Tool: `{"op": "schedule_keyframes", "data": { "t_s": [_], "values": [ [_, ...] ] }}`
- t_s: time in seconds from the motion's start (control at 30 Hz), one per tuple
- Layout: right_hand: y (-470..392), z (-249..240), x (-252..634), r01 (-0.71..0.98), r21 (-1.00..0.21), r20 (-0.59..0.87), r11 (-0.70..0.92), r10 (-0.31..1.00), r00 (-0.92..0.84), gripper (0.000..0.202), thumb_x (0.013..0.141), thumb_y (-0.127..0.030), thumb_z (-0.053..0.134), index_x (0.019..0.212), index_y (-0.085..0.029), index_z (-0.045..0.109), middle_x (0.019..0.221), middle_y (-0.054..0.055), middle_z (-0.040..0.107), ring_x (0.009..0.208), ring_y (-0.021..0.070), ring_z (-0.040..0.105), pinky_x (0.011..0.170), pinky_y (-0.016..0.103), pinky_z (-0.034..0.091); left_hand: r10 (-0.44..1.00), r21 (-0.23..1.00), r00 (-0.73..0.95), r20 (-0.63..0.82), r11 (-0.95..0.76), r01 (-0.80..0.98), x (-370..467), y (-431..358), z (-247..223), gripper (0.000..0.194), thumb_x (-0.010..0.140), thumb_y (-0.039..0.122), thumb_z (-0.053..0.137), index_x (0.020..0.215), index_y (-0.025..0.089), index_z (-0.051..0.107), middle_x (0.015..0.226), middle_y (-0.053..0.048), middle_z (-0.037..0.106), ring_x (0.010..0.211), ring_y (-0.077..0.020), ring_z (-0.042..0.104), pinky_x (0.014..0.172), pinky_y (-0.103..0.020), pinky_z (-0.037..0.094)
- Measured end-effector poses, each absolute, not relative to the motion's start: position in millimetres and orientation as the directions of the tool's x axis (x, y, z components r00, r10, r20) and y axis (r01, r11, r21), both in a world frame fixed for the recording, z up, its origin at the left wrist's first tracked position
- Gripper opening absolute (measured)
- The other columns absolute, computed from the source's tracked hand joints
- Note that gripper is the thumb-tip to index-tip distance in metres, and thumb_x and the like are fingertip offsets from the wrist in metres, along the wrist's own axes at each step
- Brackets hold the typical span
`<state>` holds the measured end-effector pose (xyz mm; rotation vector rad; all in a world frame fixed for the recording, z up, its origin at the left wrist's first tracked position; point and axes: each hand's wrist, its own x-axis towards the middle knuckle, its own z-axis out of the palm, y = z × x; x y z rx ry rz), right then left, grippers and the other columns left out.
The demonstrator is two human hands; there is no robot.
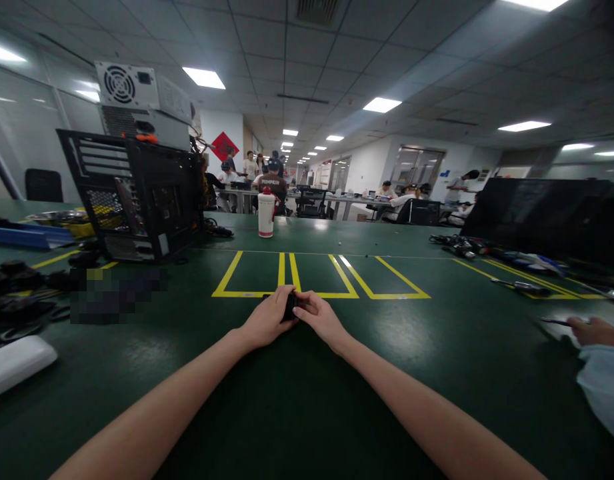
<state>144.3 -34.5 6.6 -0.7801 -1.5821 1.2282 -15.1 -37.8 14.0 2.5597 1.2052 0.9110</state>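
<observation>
Both my hands meet over the green tabletop [307, 400], just in front of the yellow tape outlines. Wrapped round a small black object [290, 305], my left hand [269, 317] covers most of it. The fingertips of my right hand [319, 319] pinch at the near right side of that object. Its exact kind is hidden by my fingers. Yellow tape rectangles [285, 272] lie directly beyond my hands.
At left stands an open black computer case [147, 200] with power supplies [137, 87] on top. Beyond the tape is a white cup [266, 213]. A screwdriver [521, 287] and black monitor [541, 213] are at right. Another person's hand [594, 330] holds a thin tool.
</observation>
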Motion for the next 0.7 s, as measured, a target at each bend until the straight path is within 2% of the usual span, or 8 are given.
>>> {"op": "schedule_keyframes", "data": {
  "t_s": [0.2, 0.33, 0.5, 0.7],
  "values": [
    [-30.9, 4.5, 142.5, -0.036, -0.944, 0.322, 0.327, 0.897, -0.302, 0.022, 0.071, -0.024, 0.058, 0.093, -0.019, 0.055, 0.098, 0.002, 0.060, 0.097, 0.0163, 0.056, 0.091, 0.035, 0.041, 0.748, 0.404, 0.488, 0.449, -0.657, 0.636, -16.1, -35.3, 11.8, 0.059, 0.072, 0.023, 0.059, 0.120, 0.023, 0.025, 0.118, -0.008, 0.043, 0.106, -0.0252, 0.049, 0.089, -0.043, 0.040],
    [-30.0, 3.5, 143.5, 0.024, -0.940, 0.318, 0.339, 0.902, -0.293, 0.028, 0.073, -0.024, 0.057, 0.100, -0.020, 0.054, 0.105, 0.004, 0.058, 0.104, 0.0172, 0.052, 0.093, 0.036, 0.038, 0.757, 0.401, 0.482, 0.441, -0.647, 0.649, -16.3, -32.7, 9.2, 0.061, 0.071, 0.025, 0.060, 0.121, 0.022, 0.025, 0.119, -0.009, 0.043, 0.106, -0.0256, 0.049, 0.087, -0.043, 0.041],
    [-28.9, -0.2, 143.9, -0.063, -0.954, 0.296, 0.292, 0.893, -0.339, 0.032, 0.070, -0.023, 0.059, 0.102, -0.020, 0.054, 0.109, 0.004, 0.057, 0.102, 0.0180, 0.054, 0.092, 0.037, 0.039, 0.762, 0.376, 0.480, 0.435, -0.638, 0.672, -16.3, -34.8, 11.1, 0.066, 0.072, 0.025, 0.059, 0.125, 0.024, 0.020, 0.123, -0.009, 0.039, 0.108, -0.0259, 0.047, 0.088, -0.042, 0.040],
    [-33.5, 4.9, 142.6, -0.059, -0.949, 0.314, 0.310, 0.902, -0.295, 0.020, 0.074, -0.026, 0.056, 0.092, -0.019, 0.056, 0.098, 0.003, 0.059, 0.097, 0.0165, 0.055, 0.090, 0.034, 0.041, 0.767, 0.368, 0.482, 0.424, -0.632, 0.682, -16.2, -38.6, 15.3, 0.062, 0.073, 0.029, 0.058, 0.124, 0.024, 0.022, 0.120, -0.007, 0.040, 0.104, -0.0240, 0.050, 0.085, -0.039, 0.044]
  ]
}}
